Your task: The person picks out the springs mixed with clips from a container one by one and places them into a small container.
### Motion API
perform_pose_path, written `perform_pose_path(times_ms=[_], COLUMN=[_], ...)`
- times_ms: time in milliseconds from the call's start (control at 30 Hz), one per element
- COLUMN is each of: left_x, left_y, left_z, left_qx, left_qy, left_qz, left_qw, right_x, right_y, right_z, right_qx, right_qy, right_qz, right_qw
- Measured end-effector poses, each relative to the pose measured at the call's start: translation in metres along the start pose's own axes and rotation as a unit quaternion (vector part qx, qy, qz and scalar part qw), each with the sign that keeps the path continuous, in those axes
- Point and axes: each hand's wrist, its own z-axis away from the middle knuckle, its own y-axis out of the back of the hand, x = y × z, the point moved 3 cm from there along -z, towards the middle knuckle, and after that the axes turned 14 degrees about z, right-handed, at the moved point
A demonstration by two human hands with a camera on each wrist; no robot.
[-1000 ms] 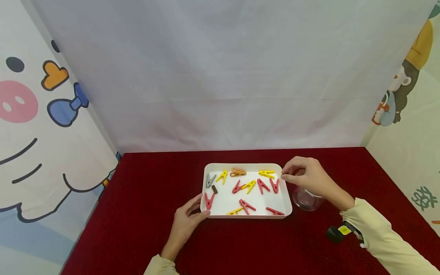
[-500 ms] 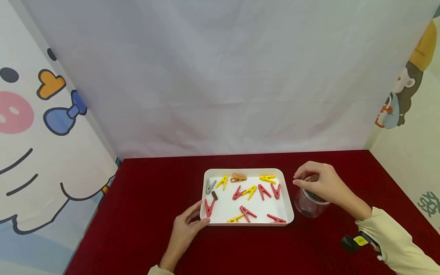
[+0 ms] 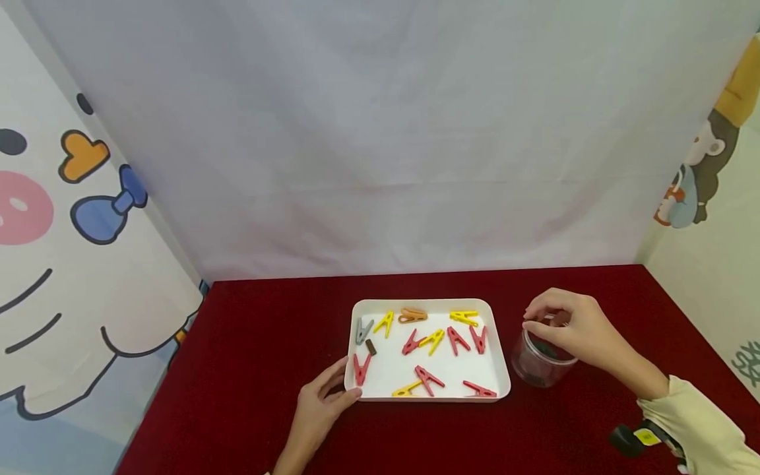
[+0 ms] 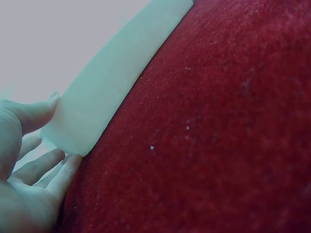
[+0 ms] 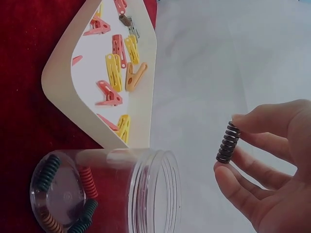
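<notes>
My right hand (image 3: pixel 572 330) is above the mouth of a clear jar (image 3: pixel 537 373), just right of the tray. In the right wrist view, its thumb and fingertips pinch a small dark coil spring (image 5: pixel 228 142) by its ends. Inside the jar lie several coloured springs, among them a green spring (image 5: pixel 48 173) and a red spring (image 5: pixel 88 182). My left hand (image 3: pixel 320 402) rests against the near left corner of the white tray (image 3: pixel 386 369), thumb at the near wall, fingers relaxed along the left side. A brown spring (image 3: pixel 371 347) lies at the tray's left, above a red clothespin (image 3: pixel 361 371).
Several red and yellow clothespins are spread over the tray, with an orange clothespin (image 3: pixel 412 315) and a grey clothespin (image 3: pixel 363 330). Dark red cloth (image 3: pixel 255 349) covers the table. A white curtain (image 3: pixel 415 165) hangs behind, with printed side panels.
My right hand has moved right, from the tray's right edge to over the jar's mouth, carrying the spring. The left hand stays at the tray corner. The head view has tilted slightly up.
</notes>
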Motion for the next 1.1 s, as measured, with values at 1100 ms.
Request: perform_pose_path(times_ms=[1100], left_x=[0.002], left_y=[-0.002], left_z=[0.001], left_qx=[0.000], left_qy=[-0.002], left_qz=[-0.006], left_qw=[1.0000], right_x=[0.020], right_y=[0.001], right_z=[0.015], right_qx=[0.023], right_qy=[-0.002], right_qz=[0.027], right_qw=[0.999])
